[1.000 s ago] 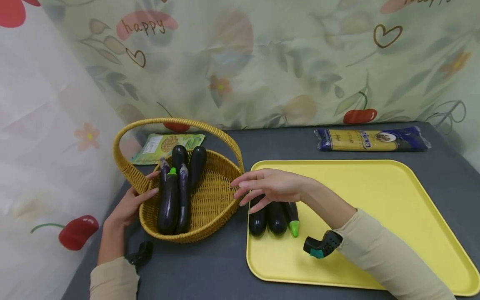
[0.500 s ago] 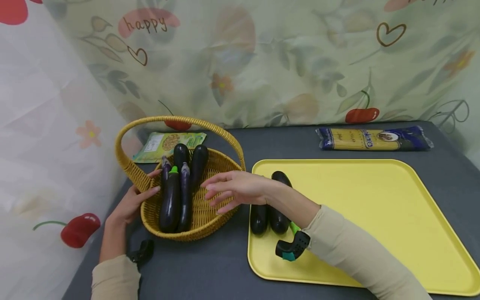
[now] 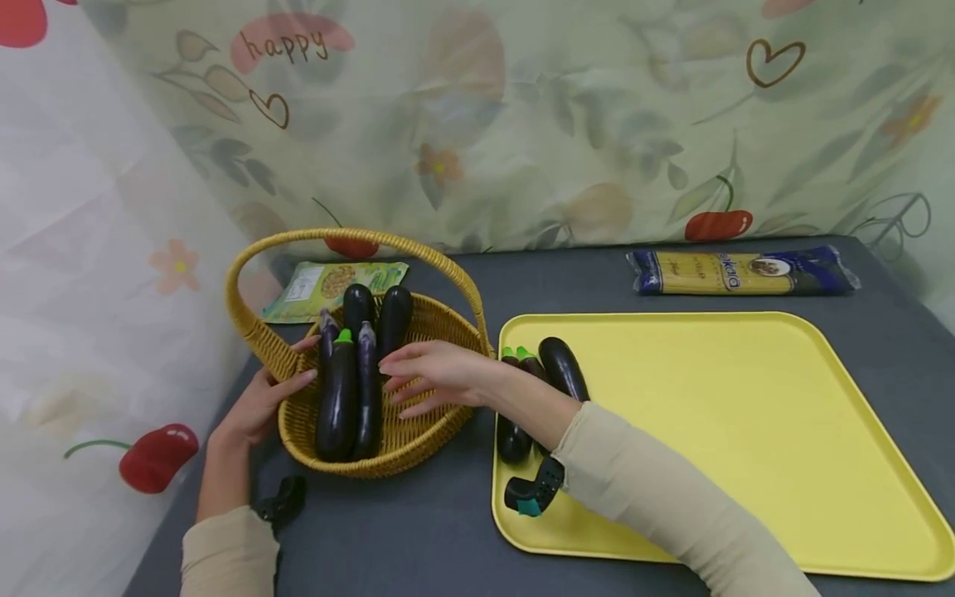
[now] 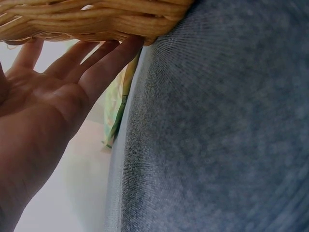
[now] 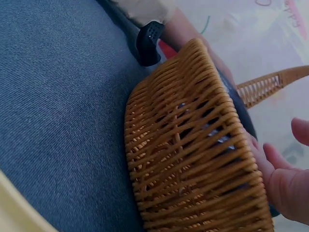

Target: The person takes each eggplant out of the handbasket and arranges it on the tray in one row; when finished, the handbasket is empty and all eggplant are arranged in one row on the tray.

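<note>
Eggplants (image 3: 337, 406) might roll if the right hand (image 3: 433, 375), fingers loose at 3 o'clock over the basket (image 3: 373, 469), bumps them; left hand (image 3: 257, 408) grips the basket at 9.

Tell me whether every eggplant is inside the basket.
No, the head view shows several eggplants lying on the yellow tray, outside the basket.
</note>
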Demonstrator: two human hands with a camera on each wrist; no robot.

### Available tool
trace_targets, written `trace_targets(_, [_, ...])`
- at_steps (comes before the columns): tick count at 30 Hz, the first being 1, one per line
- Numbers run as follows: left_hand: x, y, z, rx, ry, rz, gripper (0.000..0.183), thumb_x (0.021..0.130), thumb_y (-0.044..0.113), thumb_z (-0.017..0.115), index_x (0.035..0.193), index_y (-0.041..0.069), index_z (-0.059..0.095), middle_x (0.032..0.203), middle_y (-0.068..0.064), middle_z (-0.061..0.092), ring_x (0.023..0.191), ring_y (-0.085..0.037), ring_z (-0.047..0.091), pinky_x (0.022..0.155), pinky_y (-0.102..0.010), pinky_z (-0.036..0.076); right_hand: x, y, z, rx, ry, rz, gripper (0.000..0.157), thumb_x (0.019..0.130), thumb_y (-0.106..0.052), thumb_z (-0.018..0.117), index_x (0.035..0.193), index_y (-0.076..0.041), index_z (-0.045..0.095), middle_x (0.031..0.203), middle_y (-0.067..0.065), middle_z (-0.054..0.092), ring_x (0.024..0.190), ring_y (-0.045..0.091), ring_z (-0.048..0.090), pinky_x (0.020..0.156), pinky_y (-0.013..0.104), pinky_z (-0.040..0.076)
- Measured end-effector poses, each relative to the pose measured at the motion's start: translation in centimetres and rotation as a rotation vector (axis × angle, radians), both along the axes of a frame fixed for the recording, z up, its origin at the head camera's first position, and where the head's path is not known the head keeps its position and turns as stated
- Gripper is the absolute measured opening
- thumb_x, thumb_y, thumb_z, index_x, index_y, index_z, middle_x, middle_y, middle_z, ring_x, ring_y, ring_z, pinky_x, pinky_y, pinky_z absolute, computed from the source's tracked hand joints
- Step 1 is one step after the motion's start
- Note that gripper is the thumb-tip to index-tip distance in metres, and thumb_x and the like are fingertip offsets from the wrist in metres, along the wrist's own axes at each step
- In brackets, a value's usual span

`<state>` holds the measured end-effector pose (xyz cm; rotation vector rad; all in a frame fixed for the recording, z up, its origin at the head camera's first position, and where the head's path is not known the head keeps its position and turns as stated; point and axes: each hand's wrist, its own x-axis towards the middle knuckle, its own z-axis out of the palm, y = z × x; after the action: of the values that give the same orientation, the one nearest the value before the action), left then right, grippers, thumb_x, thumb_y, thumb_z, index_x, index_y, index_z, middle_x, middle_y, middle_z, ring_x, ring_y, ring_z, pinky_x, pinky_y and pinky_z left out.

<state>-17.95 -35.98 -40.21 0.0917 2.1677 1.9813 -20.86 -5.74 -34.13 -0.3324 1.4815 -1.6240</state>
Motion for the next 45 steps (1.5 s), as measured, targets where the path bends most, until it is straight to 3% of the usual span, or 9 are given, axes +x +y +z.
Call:
trace_targets(8, [0.0,-0.1,0.0,0.007,0.018,-0.011,0.054,0.099,0.016,0.053,0.149,0.019,0.033,0.147,-0.017,0.021,0.108,-0.009,0.052,0.084,-0.028,0.049,-0.5,-1.4,-1.2,0.049,-0.005,-0.05,0.034,0.098,-0.017,0.055,0.128,-0.001,0.052,0.115,0.019,0.057,0.099,0.03,0.059,0.078,0.043,0.052])
trace_targets(23, [0.1,0.1,0.0,0.015,0.011,-0.009,0.055,0.099,0.016,0.054,0.15,0.018,0.032,0.149,-0.019,0.018,0.107,-0.01,0.053,0.084,-0.029,0.049,-0.9,-3.5,-2.6,0.134,-0.052,-0.171,0.045,0.097,-0.024,0.057,0.135,-0.002,0.047,0.126,0.02,0.05,0.116,0.038,0.051,0.081,0.046,0.051])
trace_targets(32, [0.0,0.0,-0.1,0.001,0.004,0.002,0.055,0.098,0.017,0.054,0.149,0.019,0.032,0.15,-0.02,0.016,0.107,-0.011,0.052,0.084,-0.029,0.049,-1.0,-4.5,-3.2,0.164,-0.067,-0.129,0.047,0.095,-0.023,0.061,0.134,0.0,0.048,0.127,0.021,0.051,0.113,0.035,0.054,0.085,0.045,0.049])
trace_targets(45, [-0.1,-0.2,-0.1,0.028,0.004,-0.009,0.052,0.098,0.017,0.054,0.147,0.022,0.036,0.136,-0.009,0.033,0.104,-0.013,0.055,0.082,-0.031,0.05,-1.1,-4.5,-3.6,0.173,-0.033,-0.103,0.053,0.093,-0.019,0.064,0.139,-0.002,0.044,0.123,0.016,0.055,0.108,0.03,0.058,0.084,0.042,0.05])
